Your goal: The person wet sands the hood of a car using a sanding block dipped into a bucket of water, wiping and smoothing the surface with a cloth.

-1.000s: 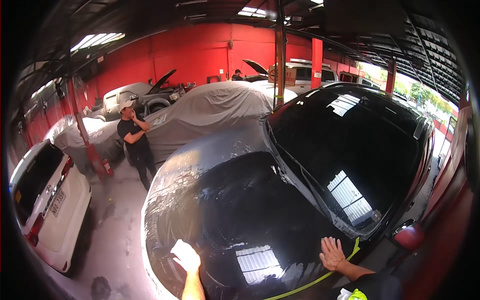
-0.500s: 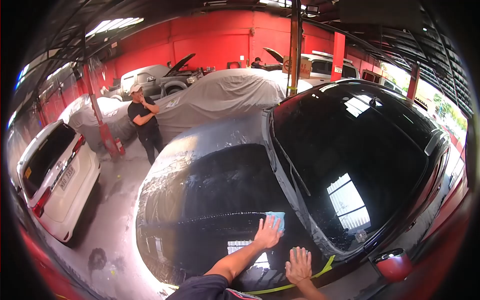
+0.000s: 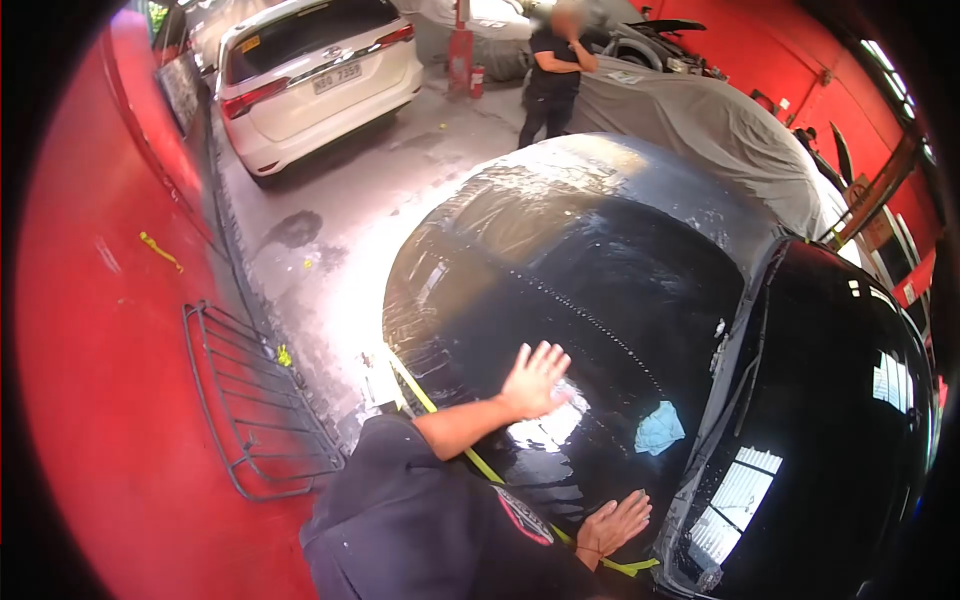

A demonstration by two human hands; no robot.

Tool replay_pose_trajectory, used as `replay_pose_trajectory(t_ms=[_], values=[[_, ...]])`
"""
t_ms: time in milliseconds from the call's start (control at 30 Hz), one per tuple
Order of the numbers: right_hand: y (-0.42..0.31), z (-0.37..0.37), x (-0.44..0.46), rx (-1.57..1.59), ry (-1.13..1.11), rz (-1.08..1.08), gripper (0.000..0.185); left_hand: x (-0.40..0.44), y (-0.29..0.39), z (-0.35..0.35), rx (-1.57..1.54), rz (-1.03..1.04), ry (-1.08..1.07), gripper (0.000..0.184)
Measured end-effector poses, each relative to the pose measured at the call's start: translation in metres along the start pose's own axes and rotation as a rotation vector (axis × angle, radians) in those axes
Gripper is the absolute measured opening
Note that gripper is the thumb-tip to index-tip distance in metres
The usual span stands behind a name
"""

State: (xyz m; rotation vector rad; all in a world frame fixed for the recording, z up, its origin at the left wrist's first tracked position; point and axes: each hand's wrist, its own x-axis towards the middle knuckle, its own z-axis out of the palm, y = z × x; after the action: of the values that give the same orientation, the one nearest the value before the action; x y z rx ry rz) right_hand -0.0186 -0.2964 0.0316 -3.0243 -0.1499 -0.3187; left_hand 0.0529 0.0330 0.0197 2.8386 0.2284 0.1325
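Observation:
My left hand [image 3: 535,382] is over the dark car hood [image 3: 610,270], palm down with its fingers spread, and holds nothing. Whether its palm touches the surface, I cannot tell. To its right a crumpled light-blue cloth [image 3: 660,428] lies by itself on the hood. Lower down, my right hand [image 3: 614,525] rests at the near edge of the hood, fingers stretched out and nothing in them. Yellow-green tape [image 3: 482,464] runs along that edge. A line of whitish droplets or residue crosses the hood, and pale smears cover its front part.
The windshield [image 3: 830,400] borders the hood on the right. A person [image 3: 555,75] stands beyond the hood with an arm folded. A white SUV [image 3: 320,85] is parked at upper left. Near the red wall [image 3: 130,350] on my left stands a black metal rack [image 3: 260,410]. Grey covers drape another car [image 3: 680,115].
My left hand has come off the blue cloth and moved left, toward the front of the hood. The cloth stays behind on the hood. My view has turned left.

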Motion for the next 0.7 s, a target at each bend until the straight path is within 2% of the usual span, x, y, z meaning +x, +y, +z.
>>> replay_pose_trajectory(t_ms=[67,133,200,267,300,333,367,400,433,467,533,600,700], values=[[0.003,0.004,-0.001,-0.025,-0.024,-0.021,0.058,-0.007,-0.066,0.000,0.037,-0.235,0.082,0.084],[0.005,0.006,-0.001,-0.056,0.003,-0.024,0.057,-0.016,-0.125,-0.017,-0.010,-0.522,0.013,0.082],[0.006,0.008,0.000,-0.075,0.011,-0.033,0.056,-0.024,-0.163,-0.035,-0.055,-0.526,-0.118,0.077],[0.003,0.006,0.000,-0.081,-0.011,-0.009,0.056,-0.024,-0.165,-0.022,-0.007,-0.520,0.006,0.075],[0.004,0.006,0.000,-0.027,0.013,-0.017,0.057,-0.021,-0.160,-0.019,0.040,-0.580,0.053,0.074],[0.004,0.003,0.000,-0.026,0.048,0.064,0.057,-0.020,-0.148,-0.021,0.082,-0.603,0.104,0.073],[0.001,0.000,0.001,0.001,0.033,0.006,0.058,-0.020,-0.133,-0.019,0.124,-0.616,0.196,0.072],[-0.001,-0.004,0.000,0.021,0.032,-0.029,0.058,-0.023,-0.111,-0.024,0.145,-0.575,0.191,0.075],[-0.001,-0.007,0.000,0.043,0.103,-0.063,0.058,-0.027,-0.098,-0.005,0.031,-0.417,0.240,0.077],[-0.003,-0.012,0.000,0.060,0.109,-0.049,0.057,-0.031,-0.079,0.004,-0.085,-0.242,0.199,0.080],[-0.002,-0.016,-0.001,0.072,0.140,-0.056,0.057,-0.037,-0.024,0.000,-0.079,-0.010,0.045,0.081],[0.001,-0.009,-0.004,0.103,0.157,-0.034,0.056,-0.037,0.026,0.005,-0.069,0.124,-0.058,0.083],[0.002,-0.009,-0.005,0.112,0.169,-0.026,0.054,-0.026,0.071,0.017,-0.042,0.214,-0.055,0.084]])
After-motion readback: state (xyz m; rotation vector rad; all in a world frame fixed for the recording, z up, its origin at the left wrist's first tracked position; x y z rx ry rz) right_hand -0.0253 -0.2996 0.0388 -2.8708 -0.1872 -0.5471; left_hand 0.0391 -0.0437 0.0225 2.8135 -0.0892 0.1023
